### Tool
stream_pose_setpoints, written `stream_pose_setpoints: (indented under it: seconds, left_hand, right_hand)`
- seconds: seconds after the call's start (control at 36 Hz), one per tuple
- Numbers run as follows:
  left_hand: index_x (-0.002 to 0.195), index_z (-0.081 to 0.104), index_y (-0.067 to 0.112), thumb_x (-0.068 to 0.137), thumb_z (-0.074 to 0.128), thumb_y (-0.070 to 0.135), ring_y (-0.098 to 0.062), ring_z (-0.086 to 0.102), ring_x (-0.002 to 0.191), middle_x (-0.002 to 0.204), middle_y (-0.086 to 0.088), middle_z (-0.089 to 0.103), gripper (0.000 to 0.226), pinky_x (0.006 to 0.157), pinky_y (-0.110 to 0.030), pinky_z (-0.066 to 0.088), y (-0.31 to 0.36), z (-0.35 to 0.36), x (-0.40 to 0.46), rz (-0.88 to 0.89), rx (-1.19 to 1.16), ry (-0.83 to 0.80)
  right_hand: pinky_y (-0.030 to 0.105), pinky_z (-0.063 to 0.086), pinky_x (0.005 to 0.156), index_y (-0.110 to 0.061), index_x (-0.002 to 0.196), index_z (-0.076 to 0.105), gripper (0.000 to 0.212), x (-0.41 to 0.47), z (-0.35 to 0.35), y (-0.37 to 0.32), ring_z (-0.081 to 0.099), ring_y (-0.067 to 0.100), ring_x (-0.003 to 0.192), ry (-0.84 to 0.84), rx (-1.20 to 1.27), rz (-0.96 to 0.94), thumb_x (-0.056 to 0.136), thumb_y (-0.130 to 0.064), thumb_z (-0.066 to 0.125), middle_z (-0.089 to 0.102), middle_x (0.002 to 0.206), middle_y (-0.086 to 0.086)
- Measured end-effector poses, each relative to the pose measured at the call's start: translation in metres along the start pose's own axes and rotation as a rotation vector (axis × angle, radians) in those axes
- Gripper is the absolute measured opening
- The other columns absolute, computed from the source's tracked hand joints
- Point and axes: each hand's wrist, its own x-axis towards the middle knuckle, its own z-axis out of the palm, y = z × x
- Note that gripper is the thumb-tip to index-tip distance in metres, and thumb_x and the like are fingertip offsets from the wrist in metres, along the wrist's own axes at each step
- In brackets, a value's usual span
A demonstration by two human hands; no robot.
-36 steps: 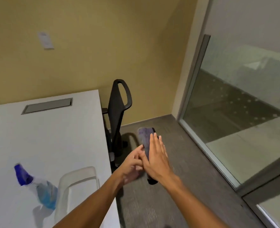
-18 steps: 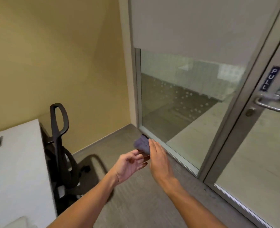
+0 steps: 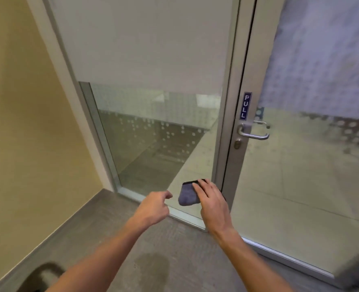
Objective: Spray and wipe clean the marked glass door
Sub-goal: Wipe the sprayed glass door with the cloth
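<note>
Nearest, at the bottom left corner of the view, a dark blurred shape (image 3: 43, 277) shows over the grey floor (image 3: 115, 239); what it is cannot be told. A darker patch (image 3: 151, 268) marks the floor between the two bare forearms, which reach forward from the bottom edge. The left hand (image 3: 153, 207) hangs free with its fingers loosely curled and the forefinger stretched toward the cloth (image 3: 188, 196), close to it but apart; it holds nothing. The right hand (image 3: 211, 199) lies palm-down over the right part of the cloth, fingers spread flat on top; whether the thumb grips underneath cannot be told. The cloth is bluish grey with a dark edge, folded into a pad, and sits in front of the bottom rail of the fixed pane (image 3: 153, 131), just left of the door frame (image 3: 229, 123). Beyond, the pane has a frosted upper part and clear lower glass. To its right stands the door (image 3: 300, 165), shut, with a metal handle (image 3: 253, 133), a keyhole below it and a blue PULL sign (image 3: 245, 106) above it on the left stile. Its upper glass looks hazy and streaked. A yellow wall (image 3: 27, 112) fills the left side.
</note>
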Motion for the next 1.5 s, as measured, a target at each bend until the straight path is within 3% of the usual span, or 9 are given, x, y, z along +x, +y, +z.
stream_pose_setpoints:
  seconds: [0.08,0.28,0.42,0.5,0.61,0.72,1.19,1.39,1.5]
  left_hand:
    - [0.141,0.060,0.021,0.081,0.048,0.003,-0.025,0.060,0.133,0.144,-0.005,0.065,0.064,0.110,-0.036,0.048,0.008,-0.003,0.042,0.084,0.072,0.009]
    - [0.154,0.041,0.019,0.088,0.047,0.009,-0.024,0.047,0.143,0.155,-0.005,0.050,0.067,0.115,-0.032,0.039,0.041,-0.013,0.129,0.385,0.243,0.007]
    - [0.147,0.047,0.006,0.084,0.051,0.007,-0.036,0.054,0.130,0.141,-0.017,0.055,0.063,0.112,-0.039,0.042,0.080,-0.021,0.181,0.648,0.403,0.046]
    - [0.153,0.040,0.004,0.085,0.051,0.010,-0.037,0.044,0.142,0.153,-0.020,0.046,0.069,0.122,-0.040,0.034,0.116,-0.023,0.204,0.785,0.479,0.099]
    - [0.161,0.025,0.007,0.092,0.051,0.020,-0.030,0.020,0.159,0.169,-0.013,0.027,0.075,0.132,-0.040,0.014,0.173,-0.024,0.232,0.949,0.562,0.168]
    - [0.160,0.024,0.006,0.093,0.053,0.025,-0.033,0.015,0.160,0.170,-0.017,0.022,0.076,0.131,-0.043,0.011,0.234,-0.022,0.252,1.062,0.651,0.244]
    - [0.162,0.018,0.003,0.089,0.054,0.072,-0.040,0.009,0.160,0.172,-0.021,0.014,0.107,0.129,-0.056,0.012,0.436,-0.026,0.330,1.065,0.817,0.678]
    - [0.159,0.030,-0.001,0.082,0.062,0.075,-0.044,0.020,0.157,0.169,-0.025,0.022,0.113,0.127,-0.057,0.010,0.483,-0.058,0.362,1.048,0.749,0.800]
    - [0.156,0.033,-0.005,0.085,0.035,0.077,-0.043,0.016,0.157,0.166,-0.028,0.025,0.108,0.125,-0.061,0.017,0.498,-0.074,0.375,1.097,0.771,0.860]
  right_hand:
    - [0.050,0.060,0.090,0.001,0.115,0.075,0.041,0.013,0.001,0.027,0.070,0.040,0.111,0.011,-0.100,0.031,0.074,0.006,0.073,0.073,0.120,0.019]
    - [0.044,0.058,0.094,-0.004,0.117,0.075,0.056,0.044,-0.010,0.073,0.069,0.035,0.114,-0.005,-0.265,0.125,0.064,0.001,0.092,0.072,0.123,0.014]
    - [0.045,0.058,0.096,-0.003,0.120,0.072,0.058,0.057,-0.028,0.098,0.068,0.036,0.116,0.034,-0.334,0.207,0.065,0.005,0.089,0.071,0.126,0.016]
    - [0.045,0.058,0.097,-0.004,0.121,0.072,0.052,0.061,-0.040,0.118,0.068,0.035,0.117,0.088,-0.391,0.227,0.071,0.003,0.085,0.071,0.126,0.015]
    - [0.042,0.058,0.095,-0.005,0.115,0.075,0.044,0.069,-0.064,0.145,0.070,0.032,0.113,0.160,-0.453,0.222,0.084,-0.012,0.045,0.073,0.121,0.013]
    - [0.040,0.058,0.093,-0.005,0.112,0.076,0.045,0.079,-0.092,0.175,0.071,0.032,0.110,0.240,-0.502,0.239,0.085,-0.014,0.042,0.073,0.119,0.013]
    - [0.046,0.062,0.084,-0.002,0.109,0.077,0.059,0.123,-0.234,0.338,0.070,0.037,0.112,0.431,-0.553,0.204,0.073,-0.004,0.030,0.073,0.119,0.016]
    - [0.023,0.045,0.097,-0.016,0.124,0.071,0.074,0.123,-0.260,0.425,0.064,0.024,0.121,0.359,-0.297,0.386,0.061,0.020,0.057,0.066,0.134,0.001]
    - [0.033,0.047,0.106,-0.017,0.129,0.068,0.077,0.124,-0.285,0.459,0.059,0.024,0.129,0.324,-0.245,0.443,0.062,0.019,0.053,0.063,0.139,0.002]
